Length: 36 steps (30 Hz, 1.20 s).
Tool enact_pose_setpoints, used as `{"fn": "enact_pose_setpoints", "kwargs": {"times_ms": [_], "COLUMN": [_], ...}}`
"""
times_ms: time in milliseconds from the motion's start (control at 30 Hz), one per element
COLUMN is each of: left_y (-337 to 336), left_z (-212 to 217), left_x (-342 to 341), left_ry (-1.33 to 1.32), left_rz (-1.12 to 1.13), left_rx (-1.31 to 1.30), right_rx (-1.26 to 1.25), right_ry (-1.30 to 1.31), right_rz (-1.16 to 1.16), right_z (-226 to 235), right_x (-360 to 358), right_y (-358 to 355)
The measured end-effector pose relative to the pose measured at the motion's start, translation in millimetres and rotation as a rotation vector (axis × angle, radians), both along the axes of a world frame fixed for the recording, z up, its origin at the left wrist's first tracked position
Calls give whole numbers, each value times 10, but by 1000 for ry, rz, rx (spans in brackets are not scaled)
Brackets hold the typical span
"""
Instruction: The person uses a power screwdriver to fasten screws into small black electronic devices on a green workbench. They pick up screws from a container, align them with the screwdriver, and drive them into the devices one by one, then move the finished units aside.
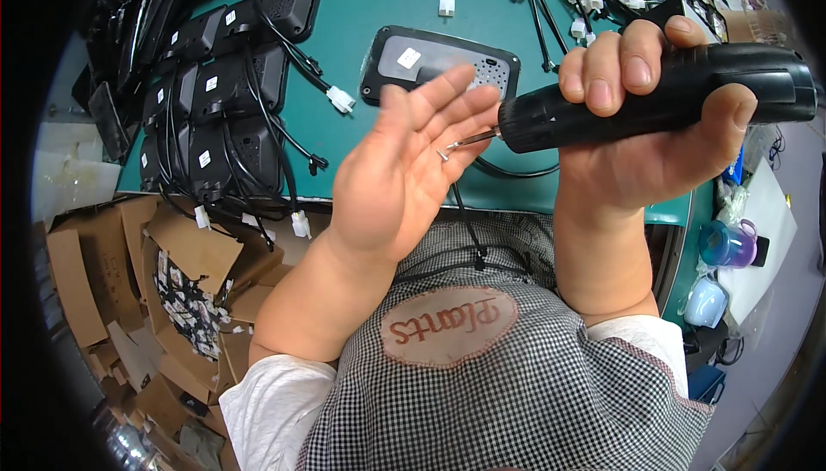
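Note:
My right hand [641, 131] grips a black electric screwdriver [662, 97] held sideways above the table edge, its metal bit [469, 141] pointing left. A small screw [442, 154] sits at the bit's tip. My left hand [400, 170] is held open, palm up, with the fingers spread; the bit's tip and the screw rest against its fingers. Behind both hands a black flat device with a grey back panel and a white sticker [439, 62] lies on the green table [379, 6].
A stack of similar black devices with cables and white connectors [215, 101] fills the table's left side. Loose black cables [559, 6] lie at the back right. Cardboard boxes with small parts [172, 290] stand on the floor to the left. Plastic cups [727, 243] are at the right.

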<state>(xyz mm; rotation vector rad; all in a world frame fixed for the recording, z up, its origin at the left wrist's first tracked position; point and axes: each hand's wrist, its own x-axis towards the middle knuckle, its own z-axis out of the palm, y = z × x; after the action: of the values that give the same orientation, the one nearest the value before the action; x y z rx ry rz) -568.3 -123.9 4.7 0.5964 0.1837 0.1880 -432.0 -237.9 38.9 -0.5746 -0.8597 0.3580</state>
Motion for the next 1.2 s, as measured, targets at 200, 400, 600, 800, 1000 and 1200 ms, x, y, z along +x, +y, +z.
{"fn": "enact_pose_setpoints", "kwargs": {"times_ms": [200,400,600,800,1000,1200], "left_y": [61,-13,-70,-38,285,438], "left_z": [-188,-155,-116,-181,-172,-249], "left_x": [-82,-60,-52,26,31,53], "left_ry": [175,284,241,144,297,340], "left_rz": [-134,-22,-59,80,349,408], "left_rx": [158,213,210,777,1458,1673], "right_rx": [8,63,49,-1,-93,-157], "right_ry": [41,79,60,36,-95,-78], "right_rz": [-20,-38,5,-4,-307,-359], "right_z": [79,77,106,106,-166,-320], "right_x": [3,-20,-3,18,75,80], "right_y": [-56,-54,-100,-195,-234,-138]}}
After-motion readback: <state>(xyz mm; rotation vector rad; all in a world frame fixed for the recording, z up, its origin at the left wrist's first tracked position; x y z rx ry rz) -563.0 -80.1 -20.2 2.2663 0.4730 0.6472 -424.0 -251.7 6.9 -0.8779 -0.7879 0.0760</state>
